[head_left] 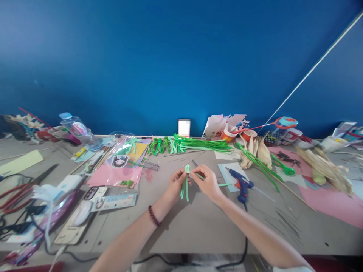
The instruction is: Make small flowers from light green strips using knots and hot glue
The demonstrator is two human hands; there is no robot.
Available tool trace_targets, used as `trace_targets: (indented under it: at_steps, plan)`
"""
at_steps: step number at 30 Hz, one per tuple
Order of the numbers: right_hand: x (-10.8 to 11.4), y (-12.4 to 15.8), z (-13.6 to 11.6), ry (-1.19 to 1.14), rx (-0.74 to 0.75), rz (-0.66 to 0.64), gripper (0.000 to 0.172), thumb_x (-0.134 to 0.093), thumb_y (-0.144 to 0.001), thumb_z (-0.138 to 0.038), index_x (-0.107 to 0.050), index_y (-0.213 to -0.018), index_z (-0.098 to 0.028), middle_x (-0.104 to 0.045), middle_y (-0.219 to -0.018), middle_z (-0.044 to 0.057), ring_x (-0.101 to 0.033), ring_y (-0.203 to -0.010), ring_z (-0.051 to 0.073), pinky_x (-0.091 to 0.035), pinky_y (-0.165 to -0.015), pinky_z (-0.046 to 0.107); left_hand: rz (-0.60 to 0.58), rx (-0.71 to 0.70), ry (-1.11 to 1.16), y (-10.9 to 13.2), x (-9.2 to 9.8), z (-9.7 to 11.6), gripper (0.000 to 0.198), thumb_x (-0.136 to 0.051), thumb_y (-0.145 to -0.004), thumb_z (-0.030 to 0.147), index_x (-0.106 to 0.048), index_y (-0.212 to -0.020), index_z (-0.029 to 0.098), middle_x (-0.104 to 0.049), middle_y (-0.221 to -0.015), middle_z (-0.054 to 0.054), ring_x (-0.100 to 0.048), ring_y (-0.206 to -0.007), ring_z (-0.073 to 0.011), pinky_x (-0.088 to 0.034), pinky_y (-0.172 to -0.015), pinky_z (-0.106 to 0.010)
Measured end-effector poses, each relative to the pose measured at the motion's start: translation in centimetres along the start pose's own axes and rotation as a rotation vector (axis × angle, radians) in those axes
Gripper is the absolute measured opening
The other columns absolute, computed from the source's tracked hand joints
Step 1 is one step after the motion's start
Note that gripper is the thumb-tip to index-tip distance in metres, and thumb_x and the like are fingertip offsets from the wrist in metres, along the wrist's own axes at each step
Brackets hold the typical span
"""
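My left hand [176, 184] and my right hand [208, 182] meet over the middle of the grey table [198, 223]. Both pinch a light green pipe cleaner [185, 185] bent into a small loop at the top, with its ends hanging down between my hands. A free end sticks out to the right past my right hand. A dark bead bracelet [154, 216] sits on my left wrist.
A blue glue gun [241, 183] lies just right of my hands, its cord running to the table's front edge. Green pipe cleaners [198, 143] lie at the back. Corn husks [326, 168], paper cups [229, 134], pink paper [113, 175], scissors [25, 185] and a bottle [78, 128] lie around.
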State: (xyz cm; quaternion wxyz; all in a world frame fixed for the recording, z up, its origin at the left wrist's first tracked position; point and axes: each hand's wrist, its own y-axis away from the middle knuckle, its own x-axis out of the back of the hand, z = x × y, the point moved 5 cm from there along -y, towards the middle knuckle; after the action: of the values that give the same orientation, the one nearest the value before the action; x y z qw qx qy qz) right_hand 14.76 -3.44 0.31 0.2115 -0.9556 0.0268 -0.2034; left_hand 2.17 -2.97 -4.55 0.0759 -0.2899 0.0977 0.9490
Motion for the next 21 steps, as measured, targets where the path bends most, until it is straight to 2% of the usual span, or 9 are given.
trace_targets:
  at_steps: [9, 13, 16, 21]
  plan:
    - [-0.2, -0.4, 0.8, -0.178, -0.152, -0.056, 0.014, -0.059, -0.076, -0.030, -0.063, -0.071, -0.017, -0.062, -0.068, 0.002, -0.055, -0.061, 0.013, -0.045, -0.059, 0.026, -0.112, 0.148, 0.171, 0.3, -0.7, -0.5, 0.026, -0.079, -0.063, 0.029, -0.063, -0.071, 0.011, -0.053, -0.057, 0.002, -0.049, -0.051, -0.0063, -0.048, -0.056, -0.019]
    - [-0.4, -0.4, 1.3, -0.224, -0.201, -0.064, 0.015, -0.060, -0.075, -0.032, -0.063, -0.073, -0.017, -0.064, -0.069, 0.002, -0.058, -0.064, 0.014, -0.046, -0.062, 0.027, -0.084, 0.178, 0.153, 0.2, -0.6, -0.4, 0.028, -0.079, -0.062, 0.033, -0.064, -0.071, 0.012, -0.054, -0.058, 0.001, -0.051, -0.052, -0.0078, -0.048, -0.056, -0.022]
    - [0.0, -0.3, 1.1, -0.115, -0.168, -0.020, 0.017, -0.059, -0.076, -0.032, -0.064, -0.071, -0.017, -0.060, -0.067, 0.001, -0.053, -0.061, 0.013, -0.043, -0.060, 0.026, -0.018, 0.115, 0.039, 0.1, -0.2, -0.1, 0.031, -0.076, -0.064, 0.040, -0.065, -0.075, 0.013, -0.058, -0.061, -0.001, -0.054, -0.053, -0.0100, -0.048, -0.056, -0.024]
    - [0.3, -0.2, 0.1, -0.016, -0.085, 0.012, 0.018, -0.059, -0.078, -0.031, -0.064, -0.067, -0.018, -0.055, -0.063, 0.000, -0.047, -0.059, 0.013, -0.039, -0.057, 0.026, 0.075, -0.119, -0.227, 0.0, 0.2, 0.9, 0.031, -0.077, -0.062, 0.041, -0.064, -0.072, 0.014, -0.058, -0.059, 0.002, -0.054, -0.052, -0.0090, -0.042, -0.055, -0.022]
